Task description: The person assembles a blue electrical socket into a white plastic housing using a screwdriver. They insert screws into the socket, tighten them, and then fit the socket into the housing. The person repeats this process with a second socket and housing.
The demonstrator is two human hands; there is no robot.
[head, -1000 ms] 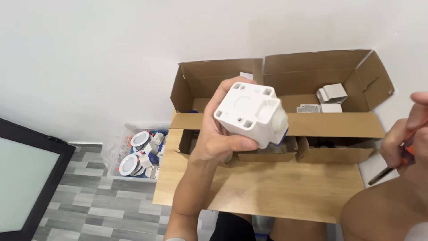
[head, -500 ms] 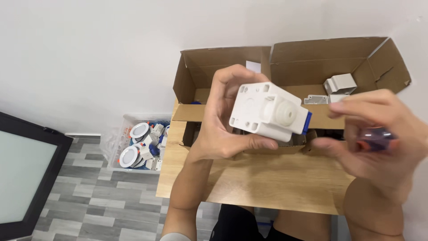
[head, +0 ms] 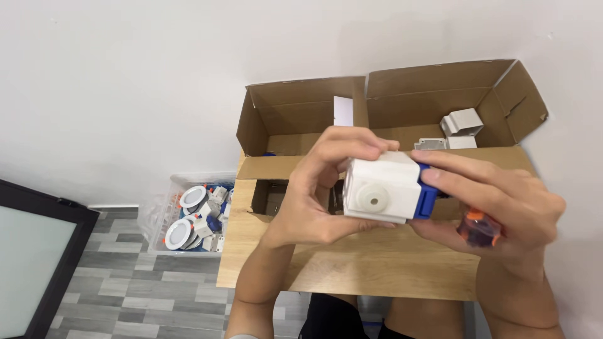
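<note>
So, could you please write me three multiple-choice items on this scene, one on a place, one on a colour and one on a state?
1. Where is the clear plastic bin of small parts?
A. On the table
B. On the floor left of the table
C. Inside the cardboard box

2. What colour is the part at the right side of the white block?
A. Blue
B. Green
C. Yellow

3. How is the white block held?
A. Lying on the table
B. By the left hand alone
C. Between both hands

Answers:
1. B, the clear plastic bin sits on grey floor beside the table.
2. A, a blue part shows there.
3. C, left hand and right hand both touch the white block.
</note>
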